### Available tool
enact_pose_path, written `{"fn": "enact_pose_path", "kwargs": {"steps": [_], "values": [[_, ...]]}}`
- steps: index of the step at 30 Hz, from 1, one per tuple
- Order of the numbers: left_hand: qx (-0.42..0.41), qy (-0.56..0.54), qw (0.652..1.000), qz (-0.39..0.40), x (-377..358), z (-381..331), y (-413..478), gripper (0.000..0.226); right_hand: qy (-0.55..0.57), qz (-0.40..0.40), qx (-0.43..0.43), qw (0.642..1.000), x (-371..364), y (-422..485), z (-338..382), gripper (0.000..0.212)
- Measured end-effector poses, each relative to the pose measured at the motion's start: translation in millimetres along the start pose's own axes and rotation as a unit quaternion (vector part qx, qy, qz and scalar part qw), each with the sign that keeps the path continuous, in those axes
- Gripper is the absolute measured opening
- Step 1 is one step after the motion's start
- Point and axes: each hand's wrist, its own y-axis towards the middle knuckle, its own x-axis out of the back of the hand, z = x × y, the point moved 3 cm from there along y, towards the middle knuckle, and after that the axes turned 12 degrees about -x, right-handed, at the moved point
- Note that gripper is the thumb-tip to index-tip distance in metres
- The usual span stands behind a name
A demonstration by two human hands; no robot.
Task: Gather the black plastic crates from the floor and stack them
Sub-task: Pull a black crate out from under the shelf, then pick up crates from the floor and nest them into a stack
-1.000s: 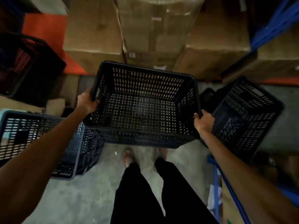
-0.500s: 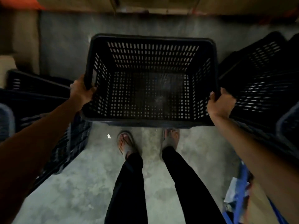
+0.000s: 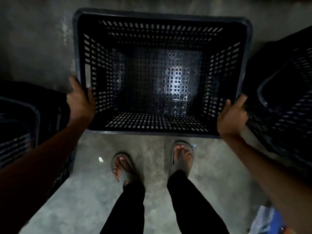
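Crate (image 3: 162, 73) fills the upper middle of the head view, black, upright and open side up, with slotted walls and a perforated floor where a pale patch of light falls right of centre. Both hands hold it by its short sides, near the corners closest to the person. The left hand (image 3: 81, 103) clasps the left rim, thumb lying over the top edge inside the wall and the fingers wrapped down the outside. The right hand (image 3: 233, 115) closes on the right rim in the same way, thumb up against the edge and the fingers curled underneath, out of sight. Whether the crate rests on the floor (image 3: 84, 200) or is carried just above it cannot be told. Its near wall sits just ahead of two feet in grey sandals (image 3: 182, 157), with black trouser legs (image 3: 190, 208) running toward the bottom edge. More black crates flank it: a left crate (image 3: 18, 132) partly behind the left forearm, and a right crate (image 3: 287, 98) tilted, close beside the right hand. Something blue and blurred (image 3: 268, 220) shows at the lower right. The concrete floor is grey and mottled, with a small white scrap (image 3: 100, 159) near the left foot.
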Motion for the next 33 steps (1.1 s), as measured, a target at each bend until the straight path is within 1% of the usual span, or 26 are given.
{"fn": "enact_pose_path", "kwargs": {"steps": [3, 5, 7, 8, 10, 12, 13, 14, 15, 16, 18, 20, 22, 24, 28, 31, 33], "values": [[-0.015, 0.014, 1.0, 0.012, -5.3, 3.5, 3.0, 0.051, -0.018, 0.01, 0.011, 1.0, -3.1, 6.6, -3.8, 0.051], [0.008, -0.012, 1.0, 0.026, -2.5, 1.0, 2.8, 0.05, -0.015, 0.034, 0.001, 0.999, -1.5, 7.7, -5.9, 0.051], [0.04, -0.038, 0.997, 0.046, 3.5, -3.2, 2.0, 0.045, -0.016, 0.079, -0.018, 0.997, 2.0, 6.4, -3.2, 0.052], [0.056, -0.05, 0.995, 0.064, 5.5, -6.0, 3.4, 0.043, -0.017, 0.102, -0.034, 0.994, 2.9, 7.8, -3.4, 0.052], [0.091, -0.06, 0.986, 0.123, 14.7, -14.1, 4.4, 0.041, -0.025, 0.159, -0.074, 0.984, 9.5, 10.9, -1.9, 0.055], [0.115, -0.042, 0.976, 0.182, 27.8, -23.2, -0.9, 0.044, -0.024, 0.215, -0.114, 0.97, 20.3, 9.6, 4.2, 0.063], [0.122, -0.026, 0.971, 0.205, 44.1, -30.2, -10.0, 0.048, -0.014, 0.224, -0.115, 0.968, 36.1, 3.5, 10.1, 0.068], [0.128, -0.01, 0.966, 0.224, 51.6, -37.7, -18.8, 0.052, -0.007, 0.218, -0.104, 0.97, 44.0, -1.9, 15.7, 0.071], [0.125, 0.002, 0.964, 0.233, 71.7, -51.4, -31.5, 0.055, 0.004, 0.205, -0.086, 0.975, 67.7, -12.5, 22.6, 0.073], [0.119, 0.007, 0.962, 0.244, 87.8, -66.2, -45.8, 0.056, 0.012, 0.203, -0.066, 0.977, 89.6, -26.8, 29.7, 0.074], [0.099, -0.002, 0.953, 0.285, 120.3, -102.5, -79.3, 0.053, 0.03, 0.242, -0.057, 0.968, 137.3, -65.4, 38.9, 0.073], [0.078, -0.025, 0.934, 0.349, 149.0, -138.6, -117.1, 0.052, 0.044, 0.298, -0.079, 0.95, 184.9, -110.8, 45.4, 0.073], [0.062, -0.06, 0.912, 0.4, 183.3, -176.1, -157.5, 0.058, 0.066, 0.327, -0.107, 0.937, 241.8, -154.2, 44.4, 0.073], [0.009, -0.055, 0.9, 0.433, 226.3, -223.0, -194.5, 0.06, 0.096, 0.322, -0.133, 0.932, 313.6, -187.9, 29.8, 0.07], [-0.076, -0.038, 0.886, 0.456, 293.5, -313.8, -246.6, 0.051, 0.128, 0.278, -0.146, 0.941, 430.1, -223.4, -21.3, 0.065], [-0.13, -0.02, 0.889, 0.44, 321.9, -377.1, -259.1, 0.052, 0.114, 0.238, -0.174, 0.949, 483.0, -215.9, -71.9, 0.062], [-0.167, -0.018, 0.893, 0.417, 332.0, -427.4, -261.5, 0.045, 0.101, 0.226, -0.204, 0.947, 512.2, -200.0, -113.7, 0.063]]}}
